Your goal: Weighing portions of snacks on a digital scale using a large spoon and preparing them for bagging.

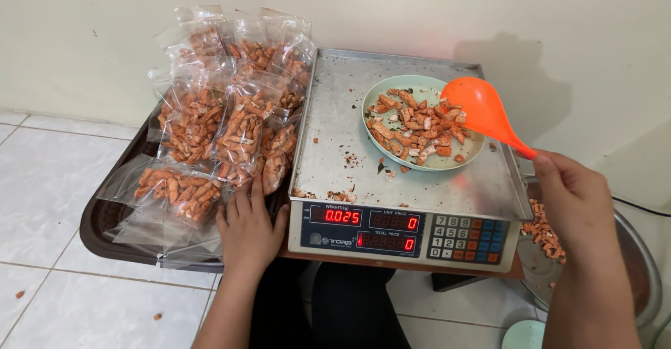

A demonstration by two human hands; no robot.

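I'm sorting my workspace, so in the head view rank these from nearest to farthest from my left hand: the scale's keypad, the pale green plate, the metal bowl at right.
1. Scale's keypad, right of the left hand.
2. Pale green plate, up on the scale pan.
3. Metal bowl, far right.

Orange ladle [482,111]; pale green plate [374,102]; orange-brown snack sticks [419,126]; clear bags [237,122]; dark brown tray [105,226]; silver scale pan [335,132]; red display digits [342,217]; white floor tiles [49,181].
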